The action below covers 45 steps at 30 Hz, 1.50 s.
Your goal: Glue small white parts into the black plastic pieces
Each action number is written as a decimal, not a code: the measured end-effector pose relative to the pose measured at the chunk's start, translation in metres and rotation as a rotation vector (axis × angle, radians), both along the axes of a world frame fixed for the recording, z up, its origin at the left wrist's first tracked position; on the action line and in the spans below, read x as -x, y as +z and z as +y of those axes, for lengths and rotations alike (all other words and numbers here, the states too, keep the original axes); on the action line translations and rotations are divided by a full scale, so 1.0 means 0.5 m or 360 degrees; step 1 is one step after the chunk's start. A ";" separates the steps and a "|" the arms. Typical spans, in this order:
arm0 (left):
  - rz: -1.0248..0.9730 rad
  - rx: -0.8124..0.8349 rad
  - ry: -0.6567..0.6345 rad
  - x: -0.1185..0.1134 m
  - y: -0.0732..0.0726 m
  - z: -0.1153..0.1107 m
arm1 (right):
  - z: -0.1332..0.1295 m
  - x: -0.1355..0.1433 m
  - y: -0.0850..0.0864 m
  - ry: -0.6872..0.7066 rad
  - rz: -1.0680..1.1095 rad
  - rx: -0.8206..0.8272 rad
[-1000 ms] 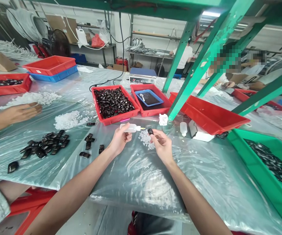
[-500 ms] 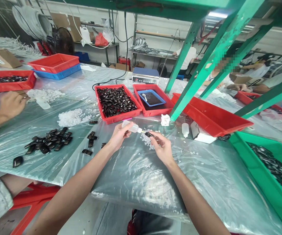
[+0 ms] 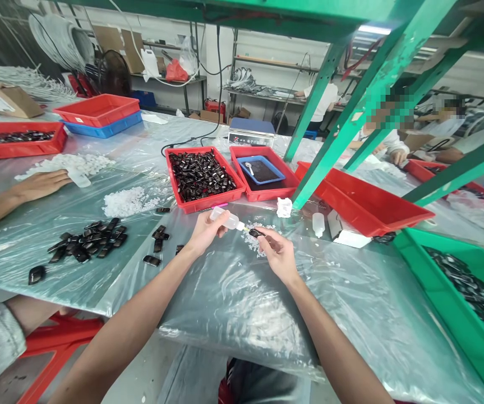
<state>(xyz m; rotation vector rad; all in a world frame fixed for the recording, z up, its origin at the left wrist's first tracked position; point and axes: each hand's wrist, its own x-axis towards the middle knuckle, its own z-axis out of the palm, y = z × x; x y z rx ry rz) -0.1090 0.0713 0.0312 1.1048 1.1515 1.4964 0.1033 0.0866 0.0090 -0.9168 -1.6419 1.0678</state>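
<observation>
The black piece (image 3: pixel 257 233) sits pinched in the right grip (image 3: pixel 279 252), just above or in front of the scattered white bits (image 3: pixel 250 243) on the plastic-covered surface (image 3: pixel 242 306); the left grip (image 3: pixel 207 231) is closed around the squeeze bottle (image 3: pixel 226 217), whose nozzle tip (image 3: pixel 245 229) points at the piece's left end, though contact is too small to tell; to do this well, it seems best to keep the piece still and fairly level, hold it clear of the end being worked, aim the tip at one spot and press lightly, since a hard squeeze might smear the glossy face; bracing against the surface would likely steady both sides; compared with a second ago, the piece has tipped from upright to flatter, and the bottle, then nearly level, slopes down toward it; farther out, the red tray (image 3: pixel 214 203) stays in place; at the left, the co-worker's hand (image 3: pixel 46 185), curled half a second ago, now lies flatter beside the white heap (image 3: pixel 52 164).
</observation>
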 end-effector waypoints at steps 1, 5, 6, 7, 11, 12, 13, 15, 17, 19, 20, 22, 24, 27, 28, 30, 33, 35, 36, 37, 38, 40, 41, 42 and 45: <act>0.0003 -0.0009 0.0002 0.000 -0.001 0.000 | -0.001 0.000 0.001 -0.0003 -0.0008 -0.0008; -0.0023 -0.0007 0.0011 -0.001 -0.004 -0.001 | -0.002 0.001 0.003 -0.0019 -0.0015 -0.0013; -0.0035 0.0000 0.0011 -0.001 -0.005 0.000 | -0.003 0.002 0.003 -0.0020 -0.0016 -0.0012; -0.0048 0.0009 0.0008 -0.001 -0.005 0.000 | -0.003 0.002 0.003 -0.0020 -0.0016 -0.0010; -0.0087 0.0039 -0.0014 -0.001 -0.006 0.000 | -0.003 0.002 0.003 -0.0005 0.0004 0.0004; -0.0093 0.0042 -0.0016 -0.001 -0.006 0.000 | -0.003 0.002 0.002 0.0000 0.0007 0.0009; -0.0099 0.0043 -0.0016 -0.001 -0.006 0.000 | -0.002 0.001 0.002 0.0006 0.0009 0.0013; -0.0104 0.0043 -0.0011 -0.001 -0.005 0.000 | -0.002 0.000 0.001 0.0016 0.0012 0.0015; -0.0098 0.0037 -0.0008 -0.001 -0.005 0.000 | -0.001 0.000 0.000 0.0026 0.0020 0.0012; -0.0087 0.0029 -0.0005 -0.001 -0.006 0.000 | -0.001 -0.001 0.000 0.0033 0.0025 0.0011; -0.0081 0.0026 -0.0004 -0.001 -0.007 0.000 | -0.001 -0.001 0.000 0.0032 0.0022 0.0010; -0.0069 0.0017 -0.0002 0.000 -0.008 0.000 | -0.001 -0.001 0.000 0.0024 0.0007 0.0004; -0.0053 0.0004 0.0000 0.000 -0.008 0.000 | -0.002 -0.001 0.001 0.0015 0.0000 -0.0001; -0.0032 -0.0016 0.0004 -0.001 -0.005 -0.002 | -0.003 0.000 0.003 0.0009 0.0008 0.0013; -0.0030 -0.0020 0.0005 -0.001 -0.004 -0.002 | -0.003 0.000 0.004 0.0005 0.0009 0.0022; -0.0034 -0.0026 0.0007 -0.002 -0.003 -0.003 | -0.003 0.001 0.006 -0.0006 0.0004 0.0035; -0.0048 -0.0031 0.0009 -0.002 -0.002 -0.003 | -0.002 0.002 0.007 -0.0004 0.0011 0.0053; -0.0062 -0.0025 0.0017 -0.003 -0.003 -0.002 | -0.001 0.002 0.007 0.0011 0.0045 0.0073; -0.0072 -0.0021 0.0022 -0.003 -0.004 -0.001 | -0.001 0.003 0.007 0.0021 0.0070 0.0089; -0.0084 -0.0020 0.0027 -0.003 -0.004 -0.001 | -0.001 0.003 0.007 0.0034 0.0099 0.0112; -0.0095 -0.0022 0.0028 -0.003 -0.004 -0.001 | -0.001 0.003 0.007 0.0047 0.0131 0.0143; -0.0111 -0.0038 0.0026 -0.004 -0.004 -0.001 | -0.003 0.004 0.010 0.0071 0.0190 0.0225; -0.0115 -0.0046 0.0026 -0.004 -0.004 -0.001 | -0.004 0.005 0.013 0.0080 0.0215 0.0271; -0.0117 -0.0051 0.0025 -0.005 -0.003 -0.001 | -0.005 0.005 0.016 0.0087 0.0238 0.0315; -0.0127 -0.0064 0.0031 -0.007 -0.002 -0.002 | -0.007 0.005 0.023 0.0105 0.0296 0.0414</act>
